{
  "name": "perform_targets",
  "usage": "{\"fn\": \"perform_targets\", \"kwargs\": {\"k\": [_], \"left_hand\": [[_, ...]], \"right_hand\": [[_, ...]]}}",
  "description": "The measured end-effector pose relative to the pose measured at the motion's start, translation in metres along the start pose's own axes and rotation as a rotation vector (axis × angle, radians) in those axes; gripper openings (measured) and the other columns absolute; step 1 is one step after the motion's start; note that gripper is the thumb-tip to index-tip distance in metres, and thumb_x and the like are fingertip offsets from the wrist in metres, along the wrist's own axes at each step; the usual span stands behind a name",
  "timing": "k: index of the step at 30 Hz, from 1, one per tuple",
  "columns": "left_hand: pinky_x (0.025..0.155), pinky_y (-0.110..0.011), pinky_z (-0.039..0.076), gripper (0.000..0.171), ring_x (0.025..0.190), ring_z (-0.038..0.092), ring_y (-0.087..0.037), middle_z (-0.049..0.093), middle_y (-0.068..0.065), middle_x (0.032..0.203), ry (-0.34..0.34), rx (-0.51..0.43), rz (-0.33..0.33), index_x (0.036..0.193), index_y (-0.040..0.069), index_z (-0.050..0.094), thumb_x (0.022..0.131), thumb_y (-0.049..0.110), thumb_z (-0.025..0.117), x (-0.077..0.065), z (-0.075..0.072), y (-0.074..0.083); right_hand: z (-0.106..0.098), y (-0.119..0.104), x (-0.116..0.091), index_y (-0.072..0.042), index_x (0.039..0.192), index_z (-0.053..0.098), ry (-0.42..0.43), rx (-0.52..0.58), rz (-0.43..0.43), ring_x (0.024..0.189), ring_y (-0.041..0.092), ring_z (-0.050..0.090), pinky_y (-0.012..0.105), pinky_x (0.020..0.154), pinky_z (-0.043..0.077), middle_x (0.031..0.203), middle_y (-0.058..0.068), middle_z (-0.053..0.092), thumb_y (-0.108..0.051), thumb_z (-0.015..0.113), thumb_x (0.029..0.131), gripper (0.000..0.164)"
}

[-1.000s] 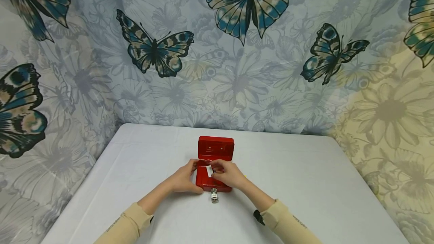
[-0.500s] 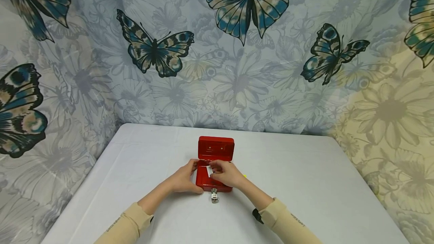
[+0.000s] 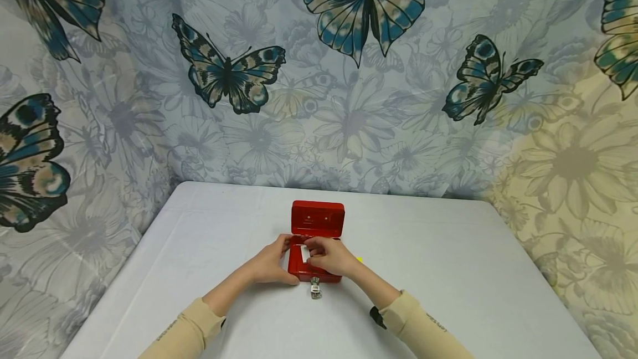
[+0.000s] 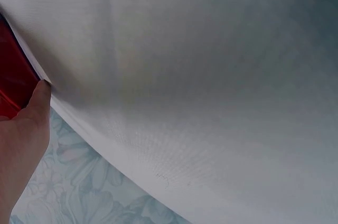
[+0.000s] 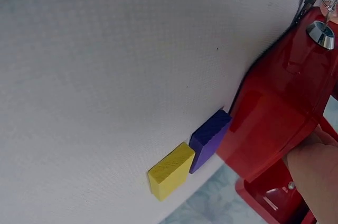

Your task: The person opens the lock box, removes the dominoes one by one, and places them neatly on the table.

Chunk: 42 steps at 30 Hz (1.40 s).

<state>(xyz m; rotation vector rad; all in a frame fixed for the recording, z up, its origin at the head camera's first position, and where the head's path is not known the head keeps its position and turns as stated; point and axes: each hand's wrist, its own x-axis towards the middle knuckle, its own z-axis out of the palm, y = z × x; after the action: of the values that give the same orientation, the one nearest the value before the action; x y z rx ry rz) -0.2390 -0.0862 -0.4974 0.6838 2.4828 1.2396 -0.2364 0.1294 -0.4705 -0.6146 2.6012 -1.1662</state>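
Note:
A red metal cash box [image 3: 299, 270] sits on the white table with its lid [image 3: 317, 218] raised at the back. My left hand [image 3: 271, 262] grips the box's left side, thumb at the front corner and fingers toward the rear; in the left wrist view, part of that hand [image 4: 26, 139] shows against the red wall. Over the box's interior, my right hand [image 3: 335, 256] pinches a small flat white piece [image 3: 305, 254], partly covered by the fingers. Keys [image 3: 315, 290] hang from the front lock, whose silver cylinder [image 5: 321, 34] shows in the right wrist view.
Right of the box, a purple block [image 5: 208, 139] and a yellow block [image 5: 171, 171] stand on the table close together. The white tabletop [image 3: 448, 254] extends to both sides, with a butterfly-patterned wall covering [image 3: 349, 115] behind it.
My right hand has shifted slightly left, and the white piece has moved a little left with it. The left hand, the box and its lid have stayed put.

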Motion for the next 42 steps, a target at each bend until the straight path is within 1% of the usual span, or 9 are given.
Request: {"fn": "perform_targets", "kwargs": {"k": [12,16,21,28,34,39,42], "left_hand": [[0.108,-0.047,0.038,0.093,0.132,0.045,-0.036,0.047,-0.018,0.141,-0.001,-0.008,0.001,0.140,0.001,0.031,0.069,0.023,0.087,-0.0010,-0.0007,0.0019],[0.108,-0.047,0.038,0.094,0.132,0.045,-0.036,0.047,-0.018,0.141,-0.001,-0.005,-0.003,0.141,0.001,0.031,0.069,0.023,0.087,-0.0011,-0.0006,0.0022],[0.108,-0.047,0.038,0.094,0.132,0.045,-0.036,0.047,-0.018,0.140,0.000,-0.006,0.008,0.140,0.001,0.031,0.069,0.023,0.087,-0.0010,-0.0004,0.0015],[0.108,-0.048,0.037,0.093,0.133,0.044,-0.035,0.047,-0.018,0.141,0.000,-0.007,0.017,0.140,0.002,0.031,0.068,0.023,0.087,0.0000,-0.0004,0.0004],[0.108,-0.048,0.038,0.093,0.133,0.044,-0.035,0.047,-0.018,0.141,-0.003,-0.005,0.017,0.140,0.002,0.031,0.068,0.024,0.087,0.0002,-0.0001,0.0003],[0.107,-0.048,0.039,0.095,0.131,0.045,-0.036,0.047,-0.018,0.140,-0.001,-0.001,0.011,0.140,0.001,0.031,0.068,0.024,0.088,-0.0001,-0.0001,0.0004],[0.107,-0.048,0.039,0.094,0.131,0.046,-0.035,0.048,-0.017,0.140,0.000,-0.003,0.012,0.140,0.001,0.031,0.068,0.024,0.088,-0.0001,0.0000,0.0005]], "right_hand": [[0.0004,-0.0027,0.0010,0.000,0.126,0.061,0.012,-0.007,0.007,0.092,0.021,0.062,0.040,0.086,0.055,0.114,0.013,0.066,-0.010,0.067,0.089,0.039],[0.0003,-0.0026,0.0003,0.000,0.127,0.061,-0.001,-0.014,0.009,0.092,0.020,0.063,0.040,0.086,0.055,0.115,0.012,0.066,-0.010,0.067,0.089,0.039],[0.0001,-0.0036,-0.0011,0.000,0.127,0.060,-0.024,-0.017,-0.010,0.094,0.021,0.064,0.041,0.086,0.055,0.117,0.012,0.066,-0.011,0.067,0.089,0.039],[0.0029,-0.0036,-0.0010,0.002,0.124,0.061,-0.039,-0.008,-0.027,0.090,0.020,0.062,0.038,0.084,0.055,0.107,0.011,0.067,-0.009,0.066,0.089,0.037],[0.0055,-0.0032,-0.0012,0.001,0.124,0.060,-0.059,-0.008,-0.034,0.093,0.021,0.063,0.038,0.086,0.054,0.110,0.011,0.066,-0.007,0.066,0.090,0.036],[0.0058,-0.0053,-0.0014,0.000,0.123,0.062,-0.084,-0.020,-0.044,0.093,0.021,0.062,0.041,0.088,0.054,0.110,0.011,0.066,-0.006,0.067,0.088,0.036],[0.0066,-0.0063,-0.0005,0.001,0.122,0.062,-0.091,-0.027,-0.052,0.090,0.020,0.061,0.039,0.087,0.055,0.109,0.011,0.067,-0.004,0.069,0.086,0.036]]}}
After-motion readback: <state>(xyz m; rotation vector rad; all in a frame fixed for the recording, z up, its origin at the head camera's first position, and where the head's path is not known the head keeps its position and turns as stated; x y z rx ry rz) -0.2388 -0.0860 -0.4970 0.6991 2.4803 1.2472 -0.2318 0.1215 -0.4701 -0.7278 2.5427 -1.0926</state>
